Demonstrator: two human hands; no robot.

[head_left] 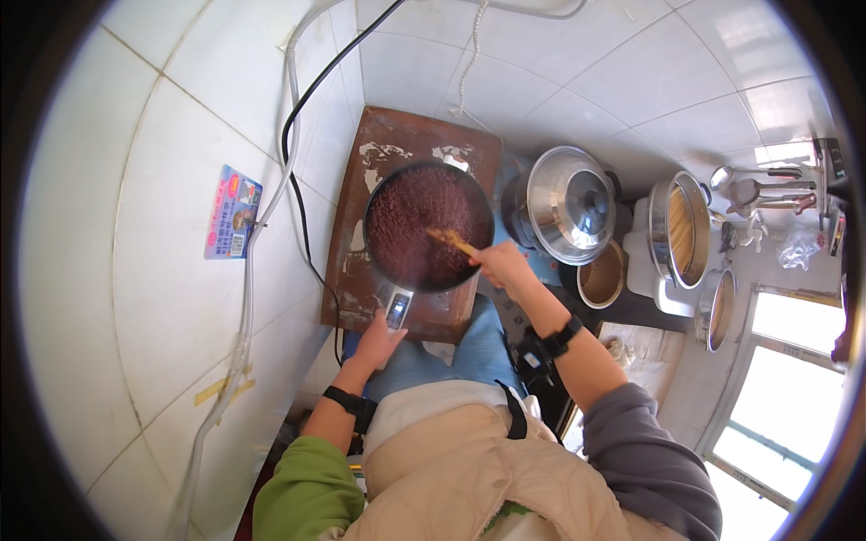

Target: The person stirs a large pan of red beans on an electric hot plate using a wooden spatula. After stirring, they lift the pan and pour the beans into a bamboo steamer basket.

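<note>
A round black pan (385, 270) holds a layer of dark reddish, grainy food (419, 209), perhaps beans or mince, under faint steam. Its light-coloured handle (399, 308) carries a lit display and points towards me. My left hand (379, 341) grips the near end of that handle, below the display. In my right hand (502, 265) is a wooden spatula or spoon (461, 242), held from the pan's right side. The tip of this utensil rests in the food near the middle, partly buried, so its shape cannot be told.
The pan stands on a worn brown wooden tabletop (433, 324) against white tiled walls. A black cable (301, 223) runs down the left wall. Lidded pot (572, 203), open pot (601, 274) and steamer (680, 230) stand at right, near hanging ladles (751, 189).
</note>
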